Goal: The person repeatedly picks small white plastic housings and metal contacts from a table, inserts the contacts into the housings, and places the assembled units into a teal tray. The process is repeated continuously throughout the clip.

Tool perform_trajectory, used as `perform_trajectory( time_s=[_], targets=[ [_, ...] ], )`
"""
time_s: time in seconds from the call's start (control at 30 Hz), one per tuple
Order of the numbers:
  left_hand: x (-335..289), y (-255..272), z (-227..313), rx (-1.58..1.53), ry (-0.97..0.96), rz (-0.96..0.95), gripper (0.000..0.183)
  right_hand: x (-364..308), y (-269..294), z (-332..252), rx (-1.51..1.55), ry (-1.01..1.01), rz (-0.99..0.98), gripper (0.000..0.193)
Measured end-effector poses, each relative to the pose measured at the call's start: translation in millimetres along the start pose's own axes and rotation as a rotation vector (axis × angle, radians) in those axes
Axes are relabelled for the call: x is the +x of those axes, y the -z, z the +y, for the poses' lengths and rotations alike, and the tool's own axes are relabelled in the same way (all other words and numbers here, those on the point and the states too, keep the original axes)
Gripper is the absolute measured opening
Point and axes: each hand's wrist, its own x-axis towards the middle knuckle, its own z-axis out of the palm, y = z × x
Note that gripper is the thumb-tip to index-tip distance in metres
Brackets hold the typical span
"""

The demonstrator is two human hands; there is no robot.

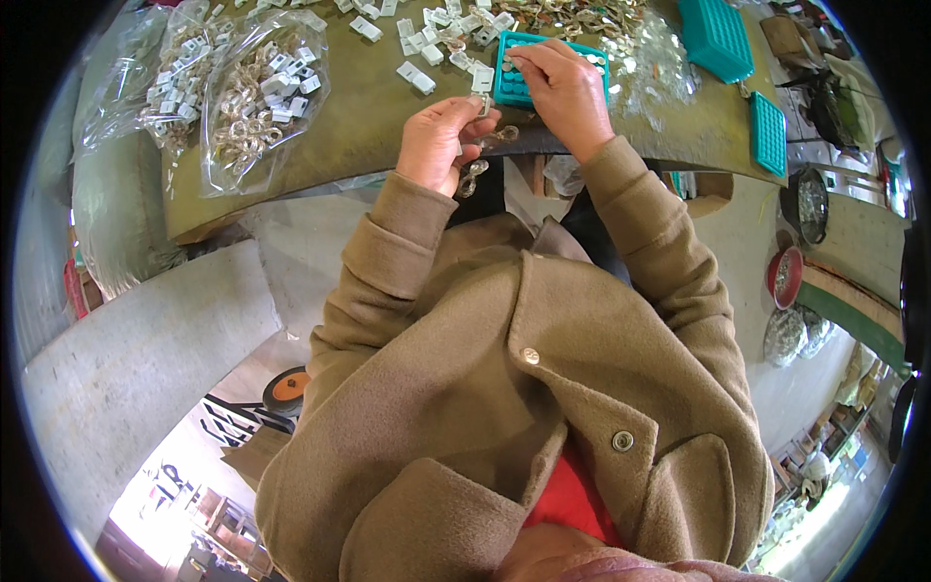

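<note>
Head view: a person in a brown coat (611, 320) works at the near edge of a bench (369, 107), both hands set close together in front of the body. The left hand (438, 143) pinches a white plastic piece (482, 81) between thumb and fingers, the piece standing just beside a teal tray (513, 94). Shiny, ring-like clear fittings (472, 178) dangle below the same hand's fingers, near the bench edge; how they are attached cannot be told.

The right hand (567, 95) is bent over the tray, fingertips drawn in at its left side among small pale discs; whether one is pinched between them is too small to tell. More discs sit along the tray's right side.

Beyond the left hand, loose white casings (417, 78) lie scattered and heaped on the bench. Farther left, a clear plastic bag (262, 107) holds more white pieces and see-through rings. Brownish-gold parts (572, 17) lie behind the tray, with a spread of glittering clear pieces (652, 68) to its right. At the bench's right end are a teal stack (716, 39) and a separate teal rack (768, 134).
</note>
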Motion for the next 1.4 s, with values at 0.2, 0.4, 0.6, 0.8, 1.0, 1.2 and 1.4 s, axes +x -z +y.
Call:
perform_trajectory(
  time_s=[0.2, 0.4, 0.6, 0.8, 1.0, 1.2, 1.4],
  targets=[
    [-1, -1, 0, -0.012, 0.021, 0.006, 0.016, -4, -16, 9, -0.275, 0.112, -0.077, 0.017],
    [-3, 3, 2, -0.07, 0.021, -0.008, 0.02, -3, -5, 0, -0.152, 0.068, 0.011, 0.01],
    [-7, 1, 3, -0.039, 0.012, -0.078, 0.025, -19, 6, -25, 0.331, -0.167, -0.057, 0.015],
    [-16, -8, 1, -0.032, -0.021, -0.083, 0.026, -28, 9, -38, 0.174, 0.051, 0.005, 0.014],
    [-22, -13, -3, -0.02, -0.067, -0.056, 0.027, -32, 11, -35, 0.043, 0.264, 0.04, 0.011],
    [-26, -18, -14, 0.045, -0.211, -0.053, 0.03, -34, 22, -38, 0.123, 0.177, -0.057, 0.012],
    [-30, -14, -14, 0.136, -0.295, -0.11, 0.029, -34, 30, -33, 0.825, -0.383, -0.231, 0.032]
  ],
)
